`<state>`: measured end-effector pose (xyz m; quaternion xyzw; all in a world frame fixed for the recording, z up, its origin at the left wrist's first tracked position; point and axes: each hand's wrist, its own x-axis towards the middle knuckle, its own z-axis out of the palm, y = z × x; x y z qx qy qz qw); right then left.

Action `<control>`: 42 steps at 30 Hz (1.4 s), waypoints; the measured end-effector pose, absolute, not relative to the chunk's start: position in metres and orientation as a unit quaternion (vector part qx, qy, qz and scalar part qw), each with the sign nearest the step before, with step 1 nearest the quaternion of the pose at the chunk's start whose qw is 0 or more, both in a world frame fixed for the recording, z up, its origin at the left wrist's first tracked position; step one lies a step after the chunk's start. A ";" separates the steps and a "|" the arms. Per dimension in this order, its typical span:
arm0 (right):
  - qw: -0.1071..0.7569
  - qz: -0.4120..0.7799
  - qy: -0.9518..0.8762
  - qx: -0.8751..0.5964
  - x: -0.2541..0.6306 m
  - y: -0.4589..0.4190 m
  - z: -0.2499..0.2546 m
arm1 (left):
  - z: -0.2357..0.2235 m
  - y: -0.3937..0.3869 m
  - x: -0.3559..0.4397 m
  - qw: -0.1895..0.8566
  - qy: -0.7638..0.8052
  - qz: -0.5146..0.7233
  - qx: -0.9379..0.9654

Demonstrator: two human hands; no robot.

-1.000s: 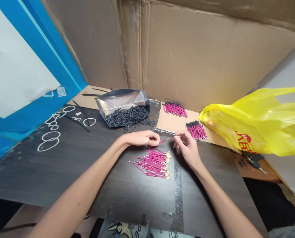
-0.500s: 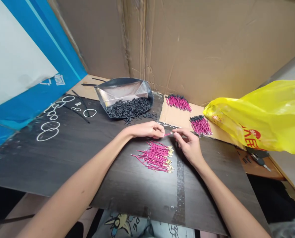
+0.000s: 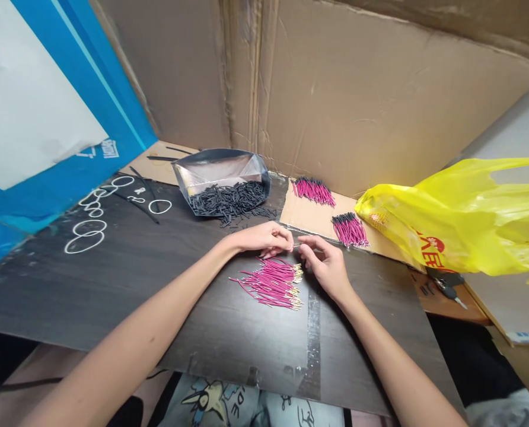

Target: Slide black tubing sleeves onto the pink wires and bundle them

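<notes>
My left hand (image 3: 264,238) and my right hand (image 3: 323,264) meet fingertip to fingertip over a dark board (image 3: 113,284). Both are pinched closed on the two ends of one short pink wire (image 3: 295,245), which barely shows between them. Just below the hands lies a loose pile of pink wires (image 3: 271,283) with metal tips on their right ends. Behind the left hand a silver pouch (image 3: 215,172) lies open, spilling several short black tubes (image 3: 229,201).
Two bundles of pink wires with black ends (image 3: 313,191) (image 3: 349,230) lie on a cardboard sheet (image 3: 309,216). A yellow plastic bag (image 3: 464,219) fills the right. White rings (image 3: 86,237) lie at the left. Cardboard walls (image 3: 357,101) stand behind.
The gap between my hands has closed; less of the pink wire shows between the fingertips. The view has shifted slightly.
</notes>
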<state>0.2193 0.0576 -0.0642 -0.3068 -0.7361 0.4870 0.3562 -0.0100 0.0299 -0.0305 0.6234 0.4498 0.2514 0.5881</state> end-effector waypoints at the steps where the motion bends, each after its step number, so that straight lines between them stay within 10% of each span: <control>1: 0.355 0.482 -0.738 -0.311 0.220 0.058 -0.065 | -0.031 0.031 -0.010 0.592 0.449 0.258 0.618; 42: 0.360 0.491 -0.736 -0.297 0.221 0.058 -0.070 | -0.036 0.029 -0.008 0.534 0.467 0.291 0.642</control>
